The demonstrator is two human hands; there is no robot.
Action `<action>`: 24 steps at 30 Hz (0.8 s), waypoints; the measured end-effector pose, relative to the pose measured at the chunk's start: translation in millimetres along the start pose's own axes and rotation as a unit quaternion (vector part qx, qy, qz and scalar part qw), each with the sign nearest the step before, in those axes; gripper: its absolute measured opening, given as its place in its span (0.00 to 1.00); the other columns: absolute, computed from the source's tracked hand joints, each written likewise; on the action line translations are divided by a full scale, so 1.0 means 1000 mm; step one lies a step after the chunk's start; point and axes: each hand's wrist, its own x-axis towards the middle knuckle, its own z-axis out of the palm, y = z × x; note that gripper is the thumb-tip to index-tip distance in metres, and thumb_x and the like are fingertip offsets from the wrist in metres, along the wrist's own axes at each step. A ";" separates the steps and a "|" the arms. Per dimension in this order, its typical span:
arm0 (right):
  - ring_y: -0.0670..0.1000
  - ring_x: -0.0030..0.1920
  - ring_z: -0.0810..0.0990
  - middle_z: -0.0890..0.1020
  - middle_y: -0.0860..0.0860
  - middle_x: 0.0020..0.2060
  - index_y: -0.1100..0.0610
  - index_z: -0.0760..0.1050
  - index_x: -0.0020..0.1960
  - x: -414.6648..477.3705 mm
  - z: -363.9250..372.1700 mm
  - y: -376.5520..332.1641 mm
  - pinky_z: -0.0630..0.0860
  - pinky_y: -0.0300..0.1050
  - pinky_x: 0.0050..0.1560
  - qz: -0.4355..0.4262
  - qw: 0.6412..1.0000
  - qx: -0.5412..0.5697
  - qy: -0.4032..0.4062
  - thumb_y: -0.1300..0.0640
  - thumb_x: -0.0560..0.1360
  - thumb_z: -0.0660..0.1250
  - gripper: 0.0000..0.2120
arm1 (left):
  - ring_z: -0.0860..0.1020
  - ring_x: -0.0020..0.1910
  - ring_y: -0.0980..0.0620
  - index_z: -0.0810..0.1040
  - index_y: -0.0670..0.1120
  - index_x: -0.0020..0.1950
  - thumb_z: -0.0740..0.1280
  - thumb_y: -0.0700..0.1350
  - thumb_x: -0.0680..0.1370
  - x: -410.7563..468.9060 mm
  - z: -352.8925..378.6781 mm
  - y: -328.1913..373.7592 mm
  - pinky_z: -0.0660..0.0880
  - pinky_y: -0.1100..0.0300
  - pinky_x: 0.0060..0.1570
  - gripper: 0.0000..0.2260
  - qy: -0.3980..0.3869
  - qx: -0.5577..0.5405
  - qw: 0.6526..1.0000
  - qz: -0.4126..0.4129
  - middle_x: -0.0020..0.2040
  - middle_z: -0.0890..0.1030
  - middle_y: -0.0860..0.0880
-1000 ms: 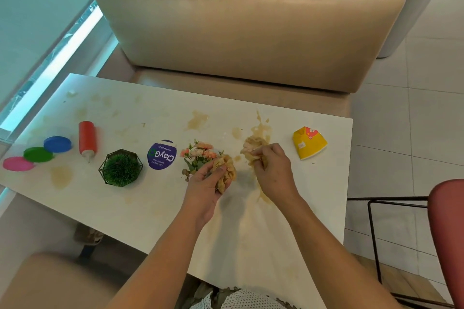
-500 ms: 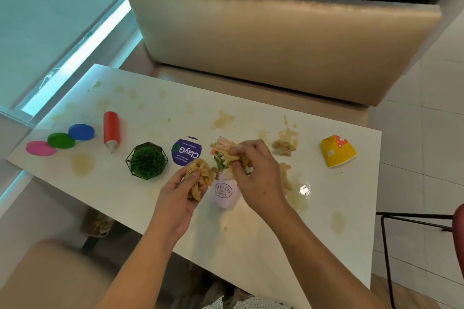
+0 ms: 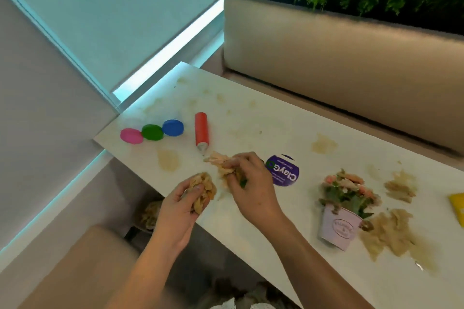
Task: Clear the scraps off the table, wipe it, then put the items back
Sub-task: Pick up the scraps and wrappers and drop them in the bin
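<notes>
Three round lids, one red tube, one flower pot. Left hand clenches tan crumpled scraps; right hand pinches another clump (shredded, pale).

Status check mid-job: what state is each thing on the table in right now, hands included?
Left hand: grips a scrap wad.
Right hand: pinches scrap strips.
Red bottle: lying on its side.
Pink lid, green lid, blue lid: flat, in a row.
Flower pot: standing, scraps on flowers.
Loose scraps: on table beside pot, uncollected.
Table: stained, unwiped.
</notes>
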 end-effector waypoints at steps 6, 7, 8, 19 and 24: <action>0.37 0.48 0.75 0.75 0.45 0.51 0.53 0.81 0.54 0.045 0.097 -0.028 0.70 0.27 0.50 -0.011 0.998 0.001 -0.066 0.64 0.77 0.69 0.09 | 0.83 0.61 0.46 0.79 0.42 0.68 0.66 0.38 0.83 0.040 -0.098 0.045 0.74 0.47 0.69 0.13 0.058 -0.012 0.998 0.008 0.61 0.85 0.43; 0.37 0.48 0.75 0.75 0.45 0.51 0.53 0.81 0.54 0.050 0.108 -0.031 0.69 0.26 0.50 -0.012 0.997 0.004 -0.080 0.64 0.77 0.69 0.09 | 0.84 0.60 0.46 0.79 0.42 0.67 0.66 0.38 0.83 0.044 -0.110 0.048 0.74 0.46 0.69 0.13 0.070 -0.018 0.997 0.008 0.61 0.85 0.44; 0.36 0.49 0.75 0.75 0.45 0.51 0.53 0.81 0.54 0.055 0.119 -0.033 0.69 0.26 0.51 -0.014 0.995 0.006 -0.094 0.64 0.77 0.69 0.09 | 0.84 0.60 0.47 0.80 0.43 0.66 0.66 0.39 0.83 0.048 -0.119 0.052 0.74 0.47 0.69 0.12 0.085 -0.026 0.996 0.007 0.60 0.85 0.44; 0.38 0.49 0.75 0.75 0.46 0.53 0.56 0.82 0.56 0.103 0.239 -0.047 0.69 0.24 0.50 -0.031 0.969 0.021 -0.244 0.62 0.78 0.69 0.08 | 0.81 0.62 0.44 0.79 0.41 0.66 0.67 0.38 0.82 0.072 -0.210 0.077 0.77 0.52 0.61 0.13 0.221 -0.116 0.968 0.015 0.61 0.84 0.42; 0.43 0.48 0.75 0.74 0.45 0.52 0.55 0.81 0.58 0.117 0.308 -0.039 0.68 0.24 0.48 -0.027 0.956 -0.032 -0.292 0.61 0.79 0.69 0.09 | 0.83 0.60 0.44 0.80 0.41 0.65 0.68 0.38 0.82 0.103 -0.267 0.080 0.79 0.55 0.53 0.12 0.245 -0.118 0.962 -0.015 0.59 0.85 0.41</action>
